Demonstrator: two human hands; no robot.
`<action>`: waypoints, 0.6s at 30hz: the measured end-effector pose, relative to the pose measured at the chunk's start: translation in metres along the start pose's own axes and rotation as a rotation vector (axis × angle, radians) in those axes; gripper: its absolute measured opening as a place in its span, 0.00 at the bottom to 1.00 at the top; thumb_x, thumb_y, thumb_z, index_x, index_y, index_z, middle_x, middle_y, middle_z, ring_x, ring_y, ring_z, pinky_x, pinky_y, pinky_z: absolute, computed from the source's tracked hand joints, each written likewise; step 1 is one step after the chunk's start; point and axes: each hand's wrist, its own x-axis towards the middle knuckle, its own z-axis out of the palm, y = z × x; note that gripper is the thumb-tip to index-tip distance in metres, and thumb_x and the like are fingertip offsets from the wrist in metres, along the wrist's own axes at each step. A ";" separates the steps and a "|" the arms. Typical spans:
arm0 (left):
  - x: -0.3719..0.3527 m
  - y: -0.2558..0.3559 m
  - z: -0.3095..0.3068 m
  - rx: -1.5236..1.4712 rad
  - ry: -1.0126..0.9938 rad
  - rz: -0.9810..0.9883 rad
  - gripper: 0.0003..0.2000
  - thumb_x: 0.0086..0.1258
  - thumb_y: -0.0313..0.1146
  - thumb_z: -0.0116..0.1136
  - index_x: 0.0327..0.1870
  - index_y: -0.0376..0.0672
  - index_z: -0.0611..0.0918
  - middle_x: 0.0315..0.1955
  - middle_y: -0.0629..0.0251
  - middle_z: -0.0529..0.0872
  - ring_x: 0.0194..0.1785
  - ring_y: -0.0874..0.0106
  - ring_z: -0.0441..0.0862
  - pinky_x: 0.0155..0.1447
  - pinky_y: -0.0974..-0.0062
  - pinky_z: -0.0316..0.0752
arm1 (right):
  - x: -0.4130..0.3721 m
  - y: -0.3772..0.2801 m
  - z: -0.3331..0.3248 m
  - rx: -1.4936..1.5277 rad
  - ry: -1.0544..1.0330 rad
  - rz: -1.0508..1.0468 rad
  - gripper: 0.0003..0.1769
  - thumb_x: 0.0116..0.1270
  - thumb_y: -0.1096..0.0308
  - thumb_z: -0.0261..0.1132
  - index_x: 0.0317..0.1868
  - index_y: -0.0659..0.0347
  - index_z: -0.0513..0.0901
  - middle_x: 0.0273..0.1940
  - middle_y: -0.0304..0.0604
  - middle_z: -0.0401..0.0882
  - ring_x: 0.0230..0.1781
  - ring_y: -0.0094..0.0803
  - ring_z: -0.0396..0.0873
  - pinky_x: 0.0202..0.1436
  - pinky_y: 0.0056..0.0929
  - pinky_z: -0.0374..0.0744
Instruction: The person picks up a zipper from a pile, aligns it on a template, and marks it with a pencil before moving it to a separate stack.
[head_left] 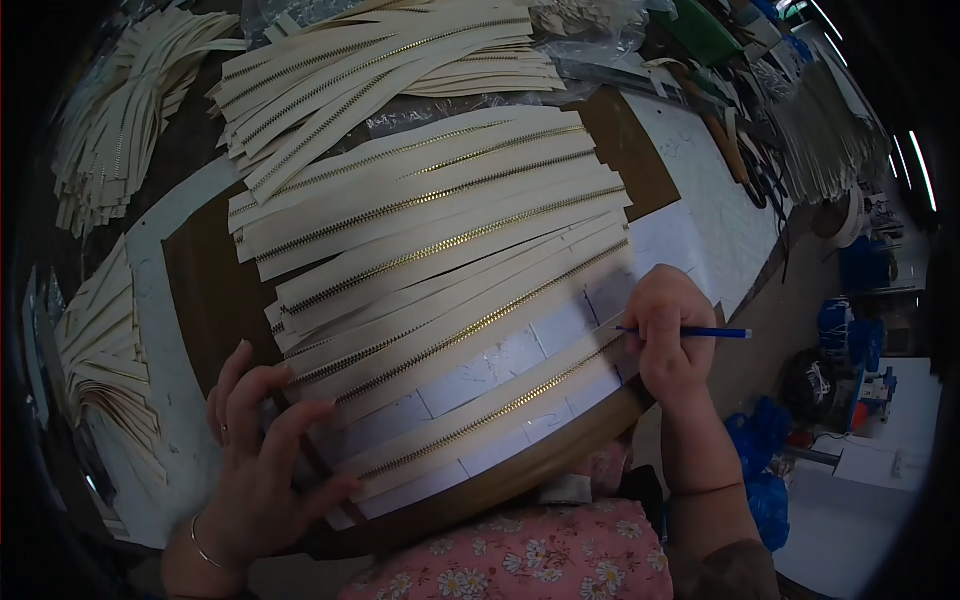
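My right hand [672, 335] is closed around a blue pencil [718, 332], its tip near the right end of the nearest zipper strip [500, 411]. That cream strip with metal teeth lies alone on a white marked sheet [480, 367]. My left hand [265, 440] has its fingers spread, the thumb at the strip's left end and other fingertips at the left ends of the strips above. Further up, overlapping zipper strips [440, 240] cover the board [205, 280].
More zipper strips [390, 75] are piled at the top, with bundles at upper left [125, 120] and left [105, 350]. Tools with an orange-brown handle [725, 148] lie at upper right, near hanging strips [825, 130]. Blue bags [760, 450] are on the right.
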 end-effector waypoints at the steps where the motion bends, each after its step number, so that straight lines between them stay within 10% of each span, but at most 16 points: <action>1: 0.000 0.000 0.000 0.001 0.000 0.003 0.33 0.51 0.47 0.79 0.58 0.51 0.78 0.65 0.53 0.65 0.76 0.40 0.53 0.76 0.45 0.50 | 0.000 0.001 0.001 0.002 0.002 -0.010 0.24 0.79 0.63 0.56 0.22 0.63 0.75 0.19 0.38 0.73 0.21 0.27 0.70 0.27 0.28 0.68; 18: 0.000 0.000 0.000 -0.001 -0.009 0.002 0.33 0.49 0.45 0.79 0.58 0.51 0.78 0.64 0.54 0.66 0.76 0.41 0.53 0.75 0.44 0.49 | -0.001 -0.001 0.001 -0.054 -0.027 -0.027 0.17 0.77 0.67 0.59 0.27 0.65 0.79 0.20 0.38 0.76 0.21 0.29 0.71 0.26 0.28 0.68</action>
